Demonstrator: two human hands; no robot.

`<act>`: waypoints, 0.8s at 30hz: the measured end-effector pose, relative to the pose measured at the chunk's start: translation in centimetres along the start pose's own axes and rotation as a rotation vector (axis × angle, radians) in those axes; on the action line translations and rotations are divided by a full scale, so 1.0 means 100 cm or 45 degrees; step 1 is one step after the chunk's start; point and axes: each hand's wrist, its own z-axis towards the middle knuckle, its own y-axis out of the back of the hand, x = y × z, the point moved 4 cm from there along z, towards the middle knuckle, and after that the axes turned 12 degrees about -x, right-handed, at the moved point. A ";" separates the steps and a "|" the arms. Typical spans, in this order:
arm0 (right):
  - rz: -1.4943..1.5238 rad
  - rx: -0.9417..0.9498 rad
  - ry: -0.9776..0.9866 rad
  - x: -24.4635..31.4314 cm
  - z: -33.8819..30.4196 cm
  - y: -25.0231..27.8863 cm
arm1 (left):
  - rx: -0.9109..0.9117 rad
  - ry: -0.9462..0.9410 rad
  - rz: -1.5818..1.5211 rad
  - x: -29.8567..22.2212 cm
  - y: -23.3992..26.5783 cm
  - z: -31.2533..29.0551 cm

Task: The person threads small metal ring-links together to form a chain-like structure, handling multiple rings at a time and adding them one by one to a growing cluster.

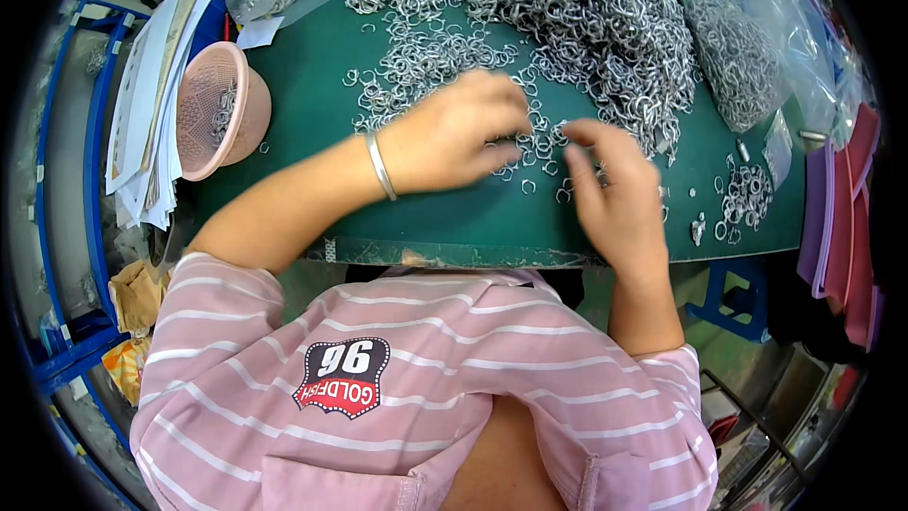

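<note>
Small silver metal rings lie loose on the green tabletop [416, 220], and many heap up into a large pile [605, 24] at the far side. My left hand [459, 132], with a bangle [380, 167] on the wrist, hovers over the near edge of the scattered rings [426, 61]. It is blurred; its curled fingers and thumb stand apart, with nothing visible between them. Facing it, my right hand [619, 194] is just above several rings, thumb and forefinger spread. Its other fingers are bent and partly hidden, and I cannot make out anything under them.
A pink mesh basket [248, 118] holding some rings tilts at the left, beside stacked papers [156, 85]. Bagged rings [733, 57] lie at the far right, with a smaller ring cluster [747, 194] nearer. A blue stool [733, 298] stands below the table's right edge.
</note>
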 end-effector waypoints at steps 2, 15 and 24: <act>0.024 0.098 0.029 0.005 -0.018 -0.011 | 0.109 0.024 0.043 -0.009 -0.017 -0.013; -0.099 0.060 0.135 -0.005 -0.006 -0.028 | -0.268 0.289 0.063 0.003 0.005 -0.023; -0.175 0.143 0.197 -0.004 0.002 -0.032 | -0.513 0.353 -0.081 0.005 0.013 -0.028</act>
